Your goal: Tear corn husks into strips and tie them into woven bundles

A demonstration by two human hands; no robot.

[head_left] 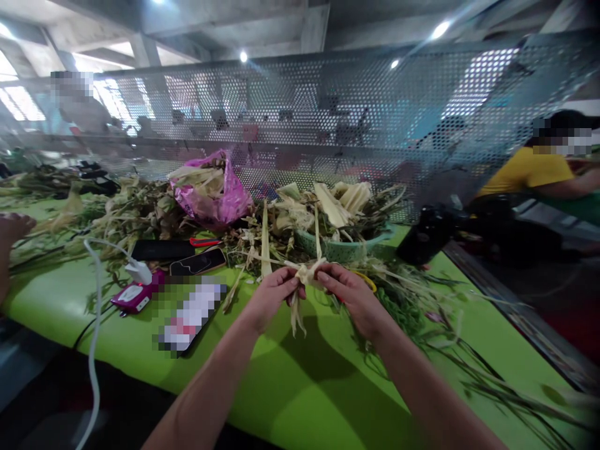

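Between my two hands, above the green table, is a pale dried corn husk (305, 274), knotted or folded in the middle with frayed ends hanging down. My left hand (279, 289) pinches its left side between thumb and fingers. On the other side, my right hand (344, 286) grips the husk with its fingertips. Just beyond them stands a green plastic basket (335, 249) heaped with dried husks (344, 203) and stalks. A long upright husk strip (265, 240) leans behind my left hand.
A pink plastic bag (215, 194) of husks sits amid dried plants. Phones (199, 261), red-handled scissors or pliers (205, 242) and a purple power strip (135, 297) with a white cable lie left. A perforated metal partition (290, 125) stands behind. Someone in a yellow shirt (525, 169) sits right; another person's hand (14, 228) shows left.
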